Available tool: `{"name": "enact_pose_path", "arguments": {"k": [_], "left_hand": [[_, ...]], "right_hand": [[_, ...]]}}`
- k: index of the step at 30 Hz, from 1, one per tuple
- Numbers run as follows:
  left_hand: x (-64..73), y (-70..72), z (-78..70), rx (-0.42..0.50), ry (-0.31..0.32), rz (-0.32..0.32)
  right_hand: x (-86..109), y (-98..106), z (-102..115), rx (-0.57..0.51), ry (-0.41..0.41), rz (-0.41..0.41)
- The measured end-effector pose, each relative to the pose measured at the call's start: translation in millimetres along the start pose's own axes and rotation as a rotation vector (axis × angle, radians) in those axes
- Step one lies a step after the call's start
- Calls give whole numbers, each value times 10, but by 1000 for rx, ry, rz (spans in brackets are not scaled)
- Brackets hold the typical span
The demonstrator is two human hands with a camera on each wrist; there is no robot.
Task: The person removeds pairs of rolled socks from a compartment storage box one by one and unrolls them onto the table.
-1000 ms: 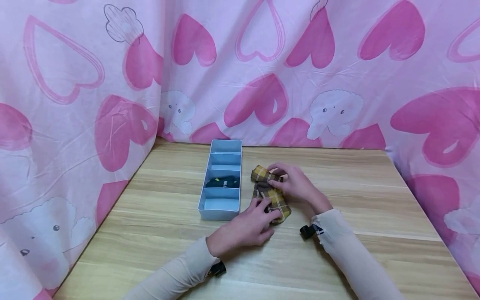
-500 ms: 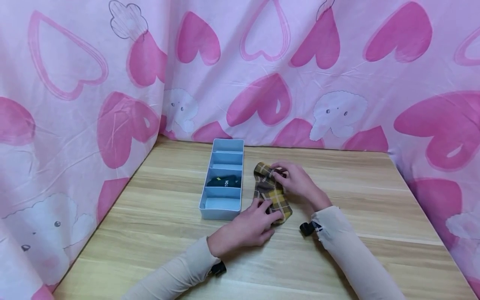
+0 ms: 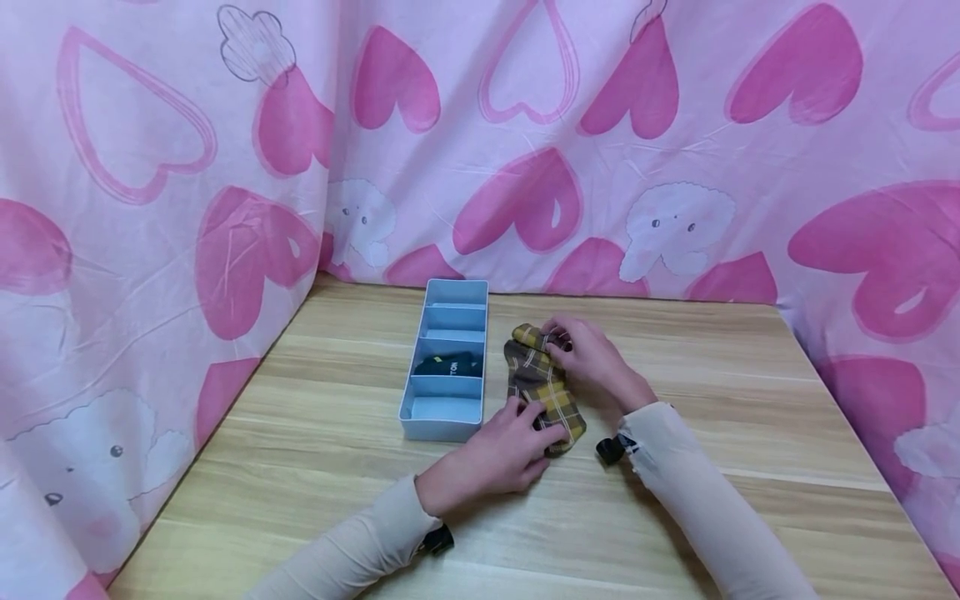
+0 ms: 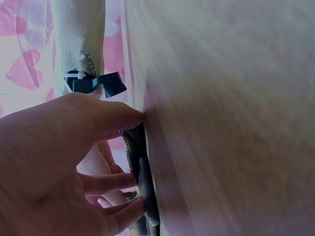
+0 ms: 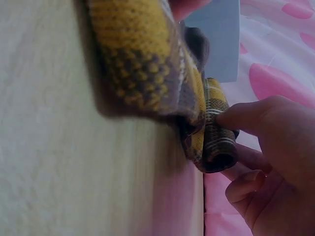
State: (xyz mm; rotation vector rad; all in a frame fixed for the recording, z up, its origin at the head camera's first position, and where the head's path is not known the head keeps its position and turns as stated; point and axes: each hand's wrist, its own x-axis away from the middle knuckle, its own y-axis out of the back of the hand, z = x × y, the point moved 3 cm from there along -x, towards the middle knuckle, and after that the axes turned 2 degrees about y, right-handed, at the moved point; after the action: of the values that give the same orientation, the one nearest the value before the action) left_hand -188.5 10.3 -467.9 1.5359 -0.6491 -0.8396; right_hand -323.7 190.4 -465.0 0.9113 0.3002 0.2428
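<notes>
A plaid sock (image 3: 551, 396) in brown and yellow with pale lines lies on the table, its far end turned into a roll (image 5: 219, 142). My right hand (image 3: 588, 354) pinches this roll at its right side, the thumb pressing on it in the right wrist view and fingers behind. On the sock's near part rests my left hand (image 3: 498, 450). Its fingers press down on the knit, fairly straight, and the thumb (image 4: 123, 115) touches at the sock's edge by the tabletop in the left wrist view. Part of the sock is hidden under both hands.
Left of the sock stands a light blue box (image 3: 442, 429) with several compartments in a row. A dark folded item (image 3: 448, 365) with pale lettering, fabric-like, lies in one of them. Pink heart-patterned curtains (image 3: 517, 200) border the wooden table (image 3: 712, 350) behind and at the sides.
A second ago the roll lay closer to the sock's middle; half a second ago the far end looked looser and flatter. Now a smaller roll sits at that end. My left hand has barely moved.
</notes>
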Motion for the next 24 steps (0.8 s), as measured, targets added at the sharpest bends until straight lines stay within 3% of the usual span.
{"name": "enact_pose_path", "arguments": {"k": [10,24], "left_hand": [[-4,5,-30,-4,9,34],[21,12,-42,3,32,46]], "right_hand": [[-68,30,-59,71,-40,26],[-158,17,-114,155,-17,-65]]}}
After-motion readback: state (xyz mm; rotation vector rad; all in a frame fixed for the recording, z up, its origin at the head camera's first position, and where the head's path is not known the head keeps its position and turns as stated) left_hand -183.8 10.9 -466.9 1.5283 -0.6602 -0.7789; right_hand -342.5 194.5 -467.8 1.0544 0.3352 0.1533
